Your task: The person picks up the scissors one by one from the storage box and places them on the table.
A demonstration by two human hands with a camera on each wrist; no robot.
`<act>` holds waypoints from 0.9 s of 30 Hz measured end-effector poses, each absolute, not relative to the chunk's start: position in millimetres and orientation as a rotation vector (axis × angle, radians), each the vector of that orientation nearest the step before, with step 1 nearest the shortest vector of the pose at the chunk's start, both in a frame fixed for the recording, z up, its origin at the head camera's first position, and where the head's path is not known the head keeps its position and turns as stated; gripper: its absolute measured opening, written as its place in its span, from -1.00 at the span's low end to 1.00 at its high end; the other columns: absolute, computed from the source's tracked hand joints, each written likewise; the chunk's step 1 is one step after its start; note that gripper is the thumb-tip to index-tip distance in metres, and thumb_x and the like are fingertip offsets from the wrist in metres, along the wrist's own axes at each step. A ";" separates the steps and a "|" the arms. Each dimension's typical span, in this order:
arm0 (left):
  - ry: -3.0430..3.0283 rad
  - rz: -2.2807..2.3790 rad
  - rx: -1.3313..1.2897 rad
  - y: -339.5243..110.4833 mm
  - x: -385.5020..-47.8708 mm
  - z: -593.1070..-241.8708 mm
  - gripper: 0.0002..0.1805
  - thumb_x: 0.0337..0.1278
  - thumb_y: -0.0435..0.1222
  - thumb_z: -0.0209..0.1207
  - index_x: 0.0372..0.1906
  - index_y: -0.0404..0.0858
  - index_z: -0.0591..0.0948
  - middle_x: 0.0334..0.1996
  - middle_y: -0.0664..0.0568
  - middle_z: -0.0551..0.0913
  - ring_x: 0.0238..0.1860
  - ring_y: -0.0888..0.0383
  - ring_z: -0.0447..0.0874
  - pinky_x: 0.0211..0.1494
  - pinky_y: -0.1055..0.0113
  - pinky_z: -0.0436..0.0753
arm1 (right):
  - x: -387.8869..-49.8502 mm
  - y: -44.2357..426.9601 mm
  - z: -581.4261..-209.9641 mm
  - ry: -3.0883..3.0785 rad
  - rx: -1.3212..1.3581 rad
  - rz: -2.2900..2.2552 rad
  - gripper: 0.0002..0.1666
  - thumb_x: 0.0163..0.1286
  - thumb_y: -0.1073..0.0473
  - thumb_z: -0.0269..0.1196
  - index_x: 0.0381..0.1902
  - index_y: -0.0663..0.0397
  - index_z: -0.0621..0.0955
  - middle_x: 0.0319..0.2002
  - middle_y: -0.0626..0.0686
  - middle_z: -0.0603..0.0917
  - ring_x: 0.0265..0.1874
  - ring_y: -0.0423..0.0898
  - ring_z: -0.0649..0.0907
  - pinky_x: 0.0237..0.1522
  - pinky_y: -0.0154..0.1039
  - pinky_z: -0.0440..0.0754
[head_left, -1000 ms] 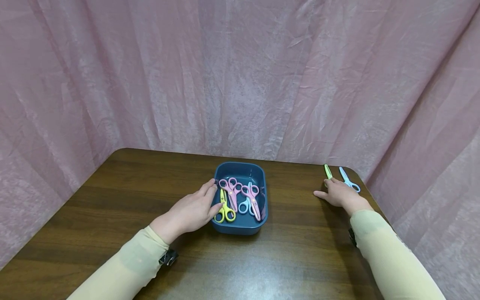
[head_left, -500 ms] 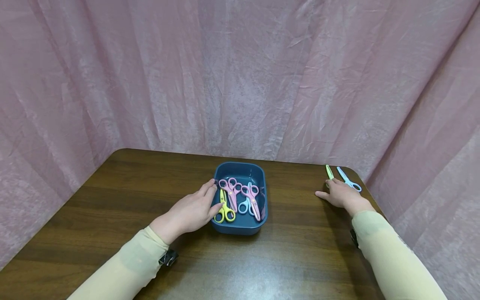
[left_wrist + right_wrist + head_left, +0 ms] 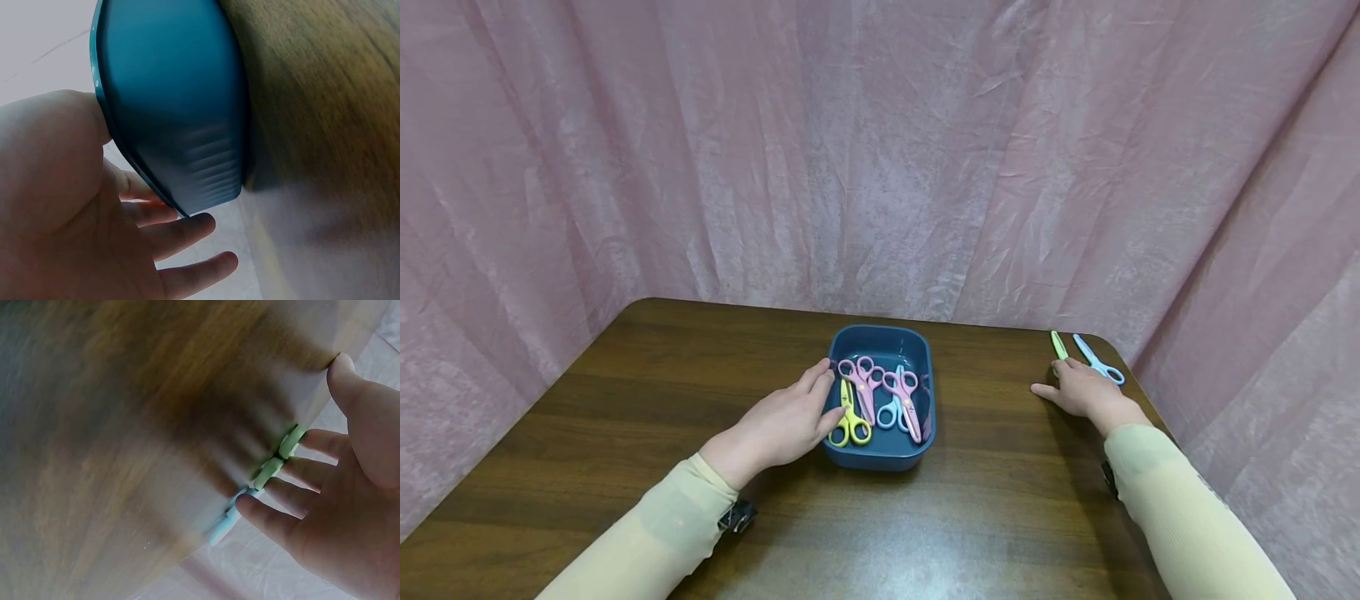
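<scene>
Resting our left hand (image 3: 778, 425), loosely extended, on left rim of blue bin (image 3: 880, 461); at least four scissors (image 3: 907, 403) inside. Our right hand (image 3: 1080, 389), fingers spread, at green scissors (image 3: 1058, 344), far right; these and blue scissors (image 3: 1088, 354) beside seemingly remain.

A wooden table (image 3: 992, 500) bears a bin (image 3: 874, 461), green scissors (image 3: 1058, 344) and blue scissors (image 3: 1092, 355).

Seven scissors (image 3: 907, 402), one box (image 3: 876, 461)
</scene>
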State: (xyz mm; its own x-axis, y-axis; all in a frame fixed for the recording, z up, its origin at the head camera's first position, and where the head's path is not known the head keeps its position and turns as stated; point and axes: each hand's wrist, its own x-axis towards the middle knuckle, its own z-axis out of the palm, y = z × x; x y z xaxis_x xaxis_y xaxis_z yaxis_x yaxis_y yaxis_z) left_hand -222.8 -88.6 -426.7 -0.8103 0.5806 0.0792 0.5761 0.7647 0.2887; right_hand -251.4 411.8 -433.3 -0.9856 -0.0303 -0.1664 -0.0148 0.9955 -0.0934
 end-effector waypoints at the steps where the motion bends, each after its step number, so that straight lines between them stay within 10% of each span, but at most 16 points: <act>1: 2.937 0.474 0.962 -88.8 -222.8 -426.4 -0.20 0.73 0.00 0.12 0.69 -0.47 0.25 0.72 -0.37 0.14 0.59 -0.30 0.41 0.52 -0.17 0.51 | -251.8 411.7 -432.9 2.971 -0.034 -0.135 0.01 0.74 -0.26 0.15 0.54 0.65 0.31 0.52 0.63 0.31 0.51 0.59 0.32 0.45 0.50 0.38; 27: 2.958 0.467 0.965 -87.7 -224.2 -428.5 -0.19 0.73 0.01 0.13 0.67 -0.49 0.27 0.72 -0.37 0.16 0.59 -0.29 0.42 0.51 -0.17 0.53 | -238.9 392.5 -424.9 3.122 -0.109 -0.085 0.03 0.72 -0.34 0.13 0.72 0.36 0.21 0.64 0.54 0.19 0.62 0.52 0.21 0.47 0.56 0.31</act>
